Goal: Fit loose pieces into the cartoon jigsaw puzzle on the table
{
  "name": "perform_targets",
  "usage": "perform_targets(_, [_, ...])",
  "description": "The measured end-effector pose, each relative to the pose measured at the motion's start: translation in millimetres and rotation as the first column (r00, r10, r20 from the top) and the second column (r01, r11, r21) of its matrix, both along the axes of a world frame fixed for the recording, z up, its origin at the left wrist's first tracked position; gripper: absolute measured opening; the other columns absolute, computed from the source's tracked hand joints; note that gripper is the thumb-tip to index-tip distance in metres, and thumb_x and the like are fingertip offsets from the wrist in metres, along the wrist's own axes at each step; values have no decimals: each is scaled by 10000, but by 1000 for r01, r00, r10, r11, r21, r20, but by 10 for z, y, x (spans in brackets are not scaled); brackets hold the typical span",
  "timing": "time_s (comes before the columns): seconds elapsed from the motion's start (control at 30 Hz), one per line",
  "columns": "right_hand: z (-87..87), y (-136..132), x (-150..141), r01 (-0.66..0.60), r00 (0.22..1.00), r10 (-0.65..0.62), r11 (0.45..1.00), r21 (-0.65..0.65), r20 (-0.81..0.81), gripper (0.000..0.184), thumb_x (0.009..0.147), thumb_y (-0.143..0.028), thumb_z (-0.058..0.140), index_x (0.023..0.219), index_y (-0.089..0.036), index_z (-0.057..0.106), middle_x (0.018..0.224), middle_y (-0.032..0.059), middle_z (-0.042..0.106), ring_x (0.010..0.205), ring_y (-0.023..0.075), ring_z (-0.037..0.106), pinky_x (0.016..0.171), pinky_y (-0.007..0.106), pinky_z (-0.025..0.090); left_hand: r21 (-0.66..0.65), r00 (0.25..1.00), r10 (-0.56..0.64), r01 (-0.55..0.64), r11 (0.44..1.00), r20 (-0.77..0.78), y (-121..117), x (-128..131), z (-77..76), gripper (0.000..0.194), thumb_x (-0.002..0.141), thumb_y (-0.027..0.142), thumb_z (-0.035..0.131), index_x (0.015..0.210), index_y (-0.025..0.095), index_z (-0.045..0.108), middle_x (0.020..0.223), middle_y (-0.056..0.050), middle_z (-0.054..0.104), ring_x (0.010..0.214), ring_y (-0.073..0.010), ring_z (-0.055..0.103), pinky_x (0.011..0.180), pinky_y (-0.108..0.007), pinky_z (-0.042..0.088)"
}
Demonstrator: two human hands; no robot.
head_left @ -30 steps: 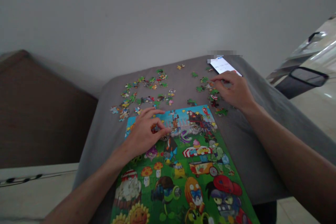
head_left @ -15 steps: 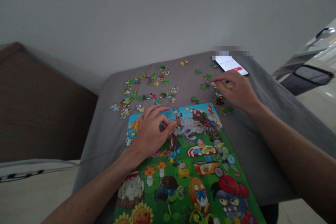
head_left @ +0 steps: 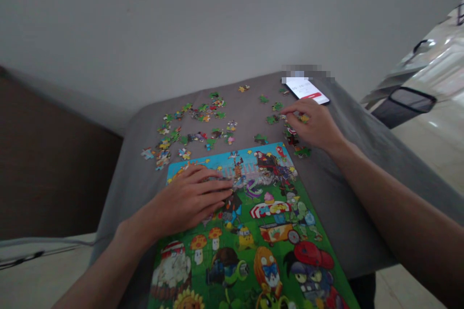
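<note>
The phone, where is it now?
In the head view, the phone lies near the far right edge of the gray cloth, just beyond the right hand, beside loose puzzle pieces.

This seems to be a room in a home: a grey cloth (head_left: 348, 193) lies under the right hand (head_left: 313, 125), brown furniture (head_left: 54, 164) stands left of the left hand (head_left: 184, 198), and a pale tiled floor (head_left: 431, 154) lies right of the right hand.

A table (head_left: 357, 207) stands here, covered by a grey cloth. On it lies a large colourful jigsaw puzzle (head_left: 268, 251), from the 6 o'clock edge toward the middle, and its green part reaches the near edge. Many loose puzzle pieces (head_left: 188, 125) lie in a scattered group at 11 o'clock, and more green and red ones lie at 1 o'clock. A smartphone (head_left: 306, 90) with a lit screen rests flat near the far edge, at 1 o'clock.
</note>
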State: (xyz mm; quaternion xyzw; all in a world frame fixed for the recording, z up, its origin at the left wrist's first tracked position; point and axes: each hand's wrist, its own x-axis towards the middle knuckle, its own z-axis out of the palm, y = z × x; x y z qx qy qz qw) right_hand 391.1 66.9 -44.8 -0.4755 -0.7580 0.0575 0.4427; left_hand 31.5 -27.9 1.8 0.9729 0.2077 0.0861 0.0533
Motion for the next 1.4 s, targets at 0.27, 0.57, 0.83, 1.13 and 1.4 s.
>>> perform_targets(0.27, [25,15,20,9,1000,-9,1000,-12,-2,209,874,-209,572,889,-254,775,888,53,788,907,257,709,899,468,528,49,990,121,-117,992,-77,-55,18,-6,324,1111,307,408,1235,211,692,1233,-65,700,1115,-261,612,998,-455,454])
perform_targets(0.57, [124,-8,61,95,995,-95,995,-20,-34,220,891,-230,554,892,-278,769,903,49,775,932,250,688,919,460,523,92,986,157,-152,984,-47,-176,123,-54,303,1088,316,456,1203,210,715,1198,-71,711,1124,-261,627,959,-446,489])
perform_targets(0.83, [32,48,142,214,974,-210,976,-42,84,251,903,-256,539,985,-246,776,1004,96,780,1023,299,670,999,526,485,144,982,185,-177,974,-42,-184,68,-97,309,1082,298,452,1203,222,726,1238,-45,745,1168,-269,641,988,-455,496])
perform_targets(1.13, [-161,75,53,352,881,-271,924,-153,388,363,959,-427,519,1128,-210,756,1305,190,640,1228,439,497,973,661,424,139,985,151,-138,981,-88,-182,123,-61,324,1100,283,422,1180,185,720,1225,-66,745,1151,-273,662,942,-452,522])
perform_targets(1.4, [-178,147,24,373,895,-291,903,-211,338,356,902,-441,641,1151,-213,755,1288,184,677,1243,438,525,999,645,436,101,983,165,-157,982,-77,-176,108,-114,349,1100,307,413,1287,188,682,1306,-101,703,1170,-296,654,934,-480,532])
